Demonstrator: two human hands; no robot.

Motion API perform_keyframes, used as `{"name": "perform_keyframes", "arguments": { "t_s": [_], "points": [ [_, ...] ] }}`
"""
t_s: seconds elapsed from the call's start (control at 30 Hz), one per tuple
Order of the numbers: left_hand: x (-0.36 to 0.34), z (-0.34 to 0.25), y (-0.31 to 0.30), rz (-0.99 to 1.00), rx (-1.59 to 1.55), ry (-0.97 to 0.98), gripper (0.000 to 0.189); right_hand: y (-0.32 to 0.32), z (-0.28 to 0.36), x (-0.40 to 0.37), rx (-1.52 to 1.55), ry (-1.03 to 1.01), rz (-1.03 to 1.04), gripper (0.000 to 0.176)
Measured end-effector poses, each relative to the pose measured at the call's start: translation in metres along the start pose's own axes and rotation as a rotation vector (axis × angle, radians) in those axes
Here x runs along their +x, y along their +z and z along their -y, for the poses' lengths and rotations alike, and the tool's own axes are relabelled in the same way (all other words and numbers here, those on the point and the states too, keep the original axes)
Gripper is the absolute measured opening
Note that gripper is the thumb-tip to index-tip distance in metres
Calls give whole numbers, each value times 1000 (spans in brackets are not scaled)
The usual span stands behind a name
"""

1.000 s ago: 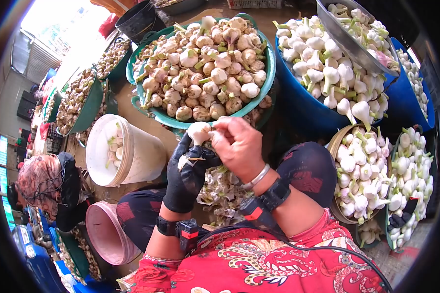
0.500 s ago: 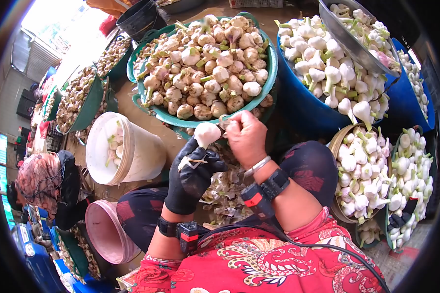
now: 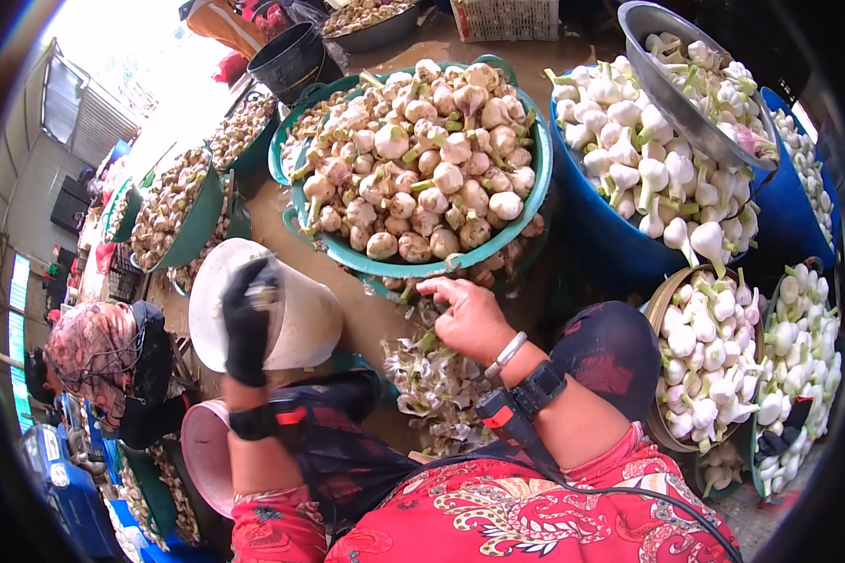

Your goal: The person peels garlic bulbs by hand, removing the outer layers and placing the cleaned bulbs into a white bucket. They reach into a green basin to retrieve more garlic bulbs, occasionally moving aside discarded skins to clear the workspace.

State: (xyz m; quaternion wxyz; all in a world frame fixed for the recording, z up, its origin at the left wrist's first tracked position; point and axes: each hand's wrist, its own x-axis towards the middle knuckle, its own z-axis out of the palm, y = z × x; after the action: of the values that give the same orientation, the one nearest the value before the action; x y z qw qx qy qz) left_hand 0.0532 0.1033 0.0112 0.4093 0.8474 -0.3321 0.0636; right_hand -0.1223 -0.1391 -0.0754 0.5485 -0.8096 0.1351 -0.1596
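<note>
My left hand (image 3: 246, 328), in a black glove, is over the mouth of the white bucket (image 3: 302, 319). Motion smears its fingers, and a pale blur near them cannot be made out. My bare right hand (image 3: 474, 319) is just in front of the green basin (image 3: 422, 271), its index finger stretched out and the other fingers loosely bent. I see no bulb in it. Unpeeled garlic bulbs (image 3: 422, 178) heap up in that basin. Below my right hand, garlic peelings (image 3: 432, 385) lie in a pile between my knees.
Whitish, cleaned garlic fills a blue tub (image 3: 587, 211) at right, with a metal bowl (image 3: 662, 103) of garlic resting on it. A round basket (image 3: 662, 413) of garlic stands by my right knee. A pink bucket (image 3: 207, 450) and another person (image 3: 103, 361) are at left.
My left hand has swung left from in front of the basin to the white bucket. The white bulb it held no longer shows clearly. My right hand's fingers have loosened. The view has shifted slightly.
</note>
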Motion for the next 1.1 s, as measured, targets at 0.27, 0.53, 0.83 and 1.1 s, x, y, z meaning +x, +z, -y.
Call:
{"name": "perform_keyframes", "arguments": {
  "t_s": [0.27, 0.53, 0.83, 1.1],
  "points": [
    [88, 59, 208, 166, -355, -126, 33, -17, 0, 1, 84, 3, -110, 20],
    [20, -58, 127, 419, -734, -222, 24, -17, 21, 18, 406, -10, -188, 62],
    [-33, -77, 122, 268, -842, -365, 25, -10, 16, -5, 441, -89, -57, 55],
    [-34, -87, 108, 340, -996, -474, 30, -7, 14, -6, 1060, 198, 127, 45]
  ]
}}
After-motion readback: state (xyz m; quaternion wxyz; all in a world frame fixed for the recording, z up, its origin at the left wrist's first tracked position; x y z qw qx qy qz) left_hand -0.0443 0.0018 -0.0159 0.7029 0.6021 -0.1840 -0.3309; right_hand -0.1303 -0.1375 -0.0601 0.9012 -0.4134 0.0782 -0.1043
